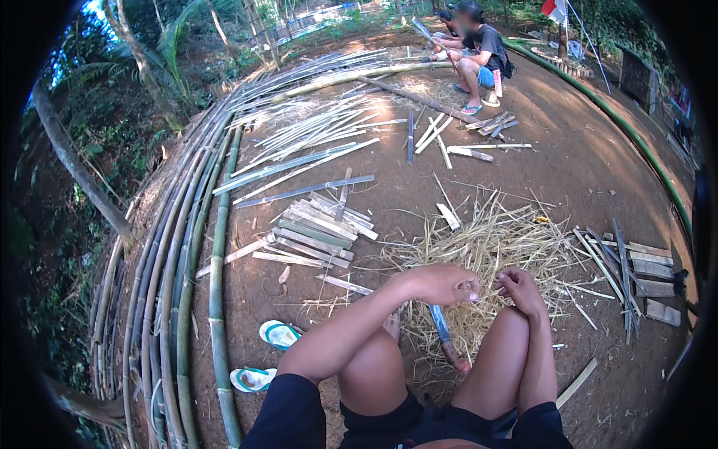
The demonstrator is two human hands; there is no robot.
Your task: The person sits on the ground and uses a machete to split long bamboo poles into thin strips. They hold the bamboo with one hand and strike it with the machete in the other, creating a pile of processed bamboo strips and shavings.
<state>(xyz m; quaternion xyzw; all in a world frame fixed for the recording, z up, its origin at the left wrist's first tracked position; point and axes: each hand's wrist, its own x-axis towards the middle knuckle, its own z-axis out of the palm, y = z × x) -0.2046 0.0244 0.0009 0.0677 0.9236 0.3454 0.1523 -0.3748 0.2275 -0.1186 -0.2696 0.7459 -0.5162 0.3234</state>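
My left hand (pixel 446 285) reaches across above my left knee, its fingers curled in. Close to its right, my right hand (pixel 523 290) is raised over my right knee with thumb and fingers pinched together. Whatever either hand grips is too small or hidden to make out. Below them, between my legs, rests a long tool, apparently a machete (pixel 440 323), with a bluish blade and a brown handle; my left hand partly covers its upper end. Behind both hands spreads a loose heap of pale bamboo shavings (pixel 486 243).
Split bamboo pieces (pixel 314 232) lie stacked at left, with long bamboo poles (pixel 218 299) beyond. White-and-teal flip-flops (pixel 254 379) sit beside my left leg. More slats (pixel 652 288) lie at right. Far off, a person (pixel 485 60) sits low, working with strips, another partly hidden behind.
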